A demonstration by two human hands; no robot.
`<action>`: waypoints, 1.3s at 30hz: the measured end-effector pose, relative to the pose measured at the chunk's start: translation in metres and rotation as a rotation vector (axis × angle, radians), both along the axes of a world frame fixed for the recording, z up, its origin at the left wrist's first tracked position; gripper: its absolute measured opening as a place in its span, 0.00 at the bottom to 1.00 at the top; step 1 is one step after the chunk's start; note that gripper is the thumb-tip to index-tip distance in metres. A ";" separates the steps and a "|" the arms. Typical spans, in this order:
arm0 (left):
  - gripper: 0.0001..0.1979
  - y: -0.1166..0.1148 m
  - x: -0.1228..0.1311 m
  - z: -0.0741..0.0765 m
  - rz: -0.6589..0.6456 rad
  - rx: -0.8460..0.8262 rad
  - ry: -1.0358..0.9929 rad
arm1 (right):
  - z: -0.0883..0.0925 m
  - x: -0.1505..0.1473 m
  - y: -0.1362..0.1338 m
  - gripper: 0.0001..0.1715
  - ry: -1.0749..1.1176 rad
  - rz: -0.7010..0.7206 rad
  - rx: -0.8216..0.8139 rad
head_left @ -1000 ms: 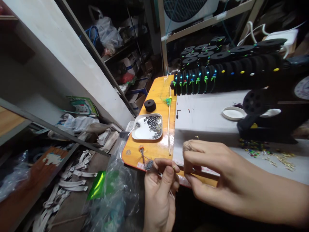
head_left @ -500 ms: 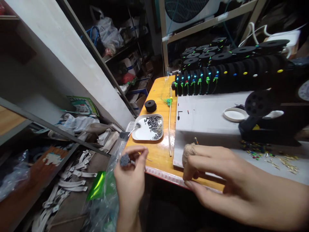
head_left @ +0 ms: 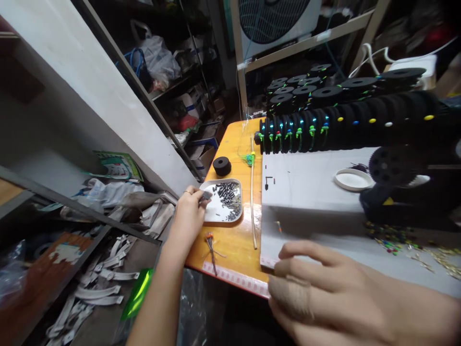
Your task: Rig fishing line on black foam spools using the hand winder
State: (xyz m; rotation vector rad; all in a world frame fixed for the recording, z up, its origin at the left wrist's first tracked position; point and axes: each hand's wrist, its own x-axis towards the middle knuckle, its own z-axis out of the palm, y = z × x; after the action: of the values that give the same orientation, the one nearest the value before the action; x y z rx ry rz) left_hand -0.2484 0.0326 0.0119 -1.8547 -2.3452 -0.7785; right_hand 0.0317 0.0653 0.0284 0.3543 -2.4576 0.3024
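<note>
My left hand [head_left: 190, 206] reaches over the left rim of a white tray [head_left: 212, 222]. Its fingers are closed on a small dark grey piece [head_left: 206, 196] whose kind I cannot make out. Short black tubes [head_left: 228, 192] and finer metal bits lie in the tray. My right hand [head_left: 317, 288], blurred, is at the table's front edge. Tan tape [head_left: 293, 293] wraps one finger; the fingers are curled together, and what they pinch, if anything, is hidden. Just beyond them shows a small orange-tipped piece [head_left: 279, 227]. A bundle of thin dark strands with an orange band [head_left: 210, 238] lies near my left forearm.
A black foam spool [head_left: 222, 166] and a pale rod [head_left: 254, 211] are on the yellow table [head_left: 239, 134]. At the right, a row of black spools [head_left: 298, 132] spans above a white surface [head_left: 298, 192], which holds a round white lid [head_left: 353, 179] and scattered coloured beads [head_left: 392, 240].
My left hand has moved forward from the table's edge to the tray. The banded bundle has come into view. My right hand has shifted slightly downward.
</note>
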 end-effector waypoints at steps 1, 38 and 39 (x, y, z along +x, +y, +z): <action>0.08 0.002 -0.003 0.004 0.011 0.010 0.016 | -0.004 0.000 -0.002 0.19 0.039 0.002 0.012; 0.10 -0.063 0.118 0.002 -0.085 0.198 -1.668 | 0.022 -0.001 -0.003 0.11 -0.092 -0.218 -0.628; 0.10 -0.068 0.127 -0.003 -0.048 0.207 -1.787 | 0.022 0.000 -0.005 0.10 -0.088 -0.222 -0.634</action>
State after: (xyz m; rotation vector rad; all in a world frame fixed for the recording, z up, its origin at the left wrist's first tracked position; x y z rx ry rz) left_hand -0.1213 -0.0352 0.0090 -0.9528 -2.2797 -3.4549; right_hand 0.0314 0.0606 0.0504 -0.2044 -2.3023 0.9763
